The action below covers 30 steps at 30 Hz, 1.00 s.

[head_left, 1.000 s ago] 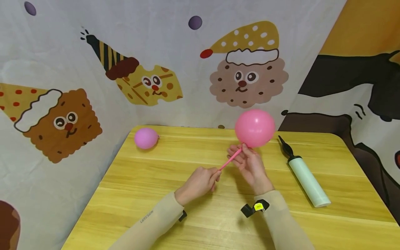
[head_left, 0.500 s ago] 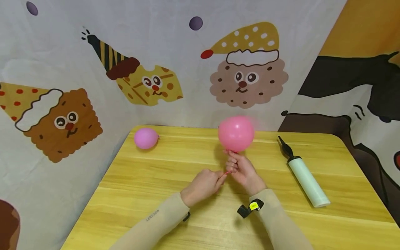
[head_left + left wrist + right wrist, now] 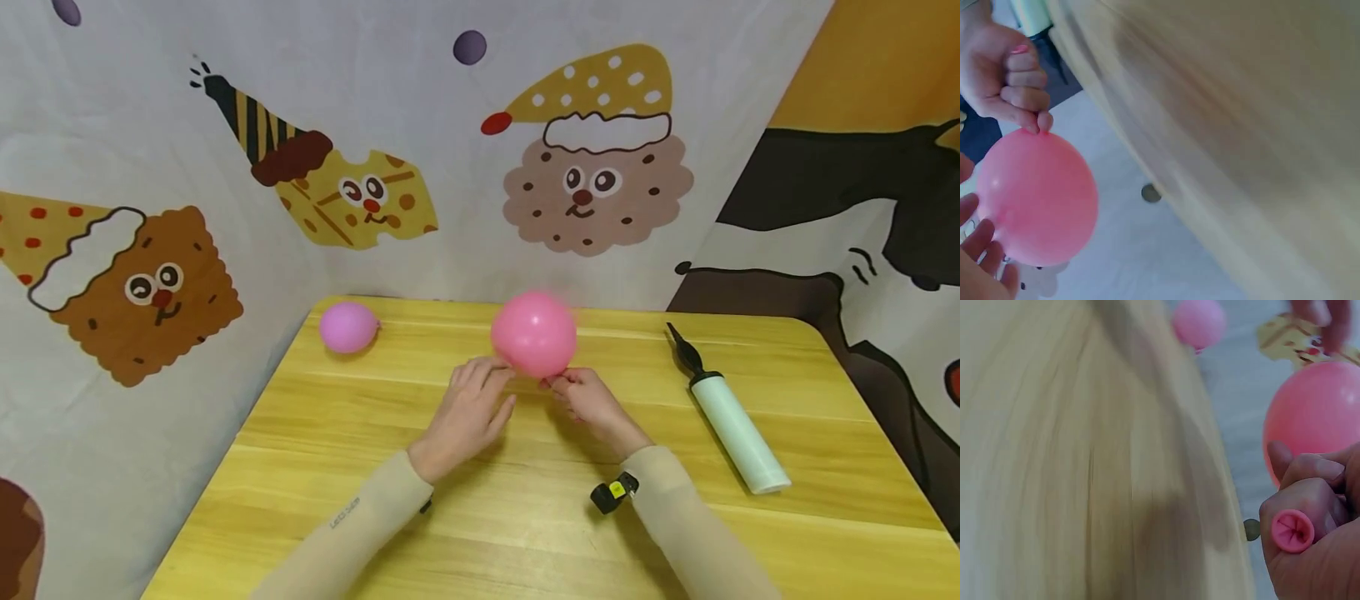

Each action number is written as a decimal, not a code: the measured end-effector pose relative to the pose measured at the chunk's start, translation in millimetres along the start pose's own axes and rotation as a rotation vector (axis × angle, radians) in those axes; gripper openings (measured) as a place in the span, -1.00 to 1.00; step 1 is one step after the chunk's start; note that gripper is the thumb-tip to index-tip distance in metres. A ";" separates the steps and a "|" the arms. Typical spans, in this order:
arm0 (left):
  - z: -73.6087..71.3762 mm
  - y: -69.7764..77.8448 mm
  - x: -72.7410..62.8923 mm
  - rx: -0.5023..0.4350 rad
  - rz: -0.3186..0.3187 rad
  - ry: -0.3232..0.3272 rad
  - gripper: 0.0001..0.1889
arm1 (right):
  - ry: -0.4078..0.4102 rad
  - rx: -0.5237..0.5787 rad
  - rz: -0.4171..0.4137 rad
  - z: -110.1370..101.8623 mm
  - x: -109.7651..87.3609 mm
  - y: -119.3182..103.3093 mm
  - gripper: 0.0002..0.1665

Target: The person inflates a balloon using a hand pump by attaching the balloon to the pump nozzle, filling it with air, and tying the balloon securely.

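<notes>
A round, inflated pink balloon (image 3: pixel 534 333) is held above the far half of the table. Its neck is pinched by my right hand (image 3: pixel 591 402), whose fingers are curled. The right wrist view shows the balloon's rolled mouth (image 3: pixel 1292 530) poking out of that hand. My left hand (image 3: pixel 463 412) is on the balloon's left, fingers loosely extended and holding nothing. In the left wrist view, the left fingers (image 3: pixel 980 240) lie close against the balloon's side; whether they touch it I cannot tell.
A smaller purple-pink balloon (image 3: pixel 348 327) with a closed end lies at the table's back left. On the right lies a pale green hand pump (image 3: pixel 738 433) with a black nozzle (image 3: pixel 686 354). Behind the wooden table (image 3: pixel 525 533) hangs a cartoon-printed cloth (image 3: pixel 465 167).
The pink balloon has moved left and lower, toward the middle. My left hand let go of the stretched neck end and moved up beside the balloon. My right fingers curled round the neck.
</notes>
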State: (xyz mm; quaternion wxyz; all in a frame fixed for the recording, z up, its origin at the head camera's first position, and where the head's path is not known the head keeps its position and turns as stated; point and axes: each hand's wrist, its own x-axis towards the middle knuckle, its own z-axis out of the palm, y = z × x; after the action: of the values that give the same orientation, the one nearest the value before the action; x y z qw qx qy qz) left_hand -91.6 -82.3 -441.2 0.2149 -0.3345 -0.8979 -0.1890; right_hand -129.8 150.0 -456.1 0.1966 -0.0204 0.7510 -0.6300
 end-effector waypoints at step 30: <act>-6.5 -9.6 19.7 0.481 0.154 -0.309 0.06 | -0.137 -0.760 -0.229 47.7 11.4 -13.6 -0.69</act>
State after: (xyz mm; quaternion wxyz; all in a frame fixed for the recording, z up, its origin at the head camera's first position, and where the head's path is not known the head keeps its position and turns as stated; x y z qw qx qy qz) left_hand -110.0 -82.0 -427.6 0.1626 -0.3660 -0.9109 0.0992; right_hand -128.0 99.2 -452.3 0.1532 -0.2171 0.9086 -0.3224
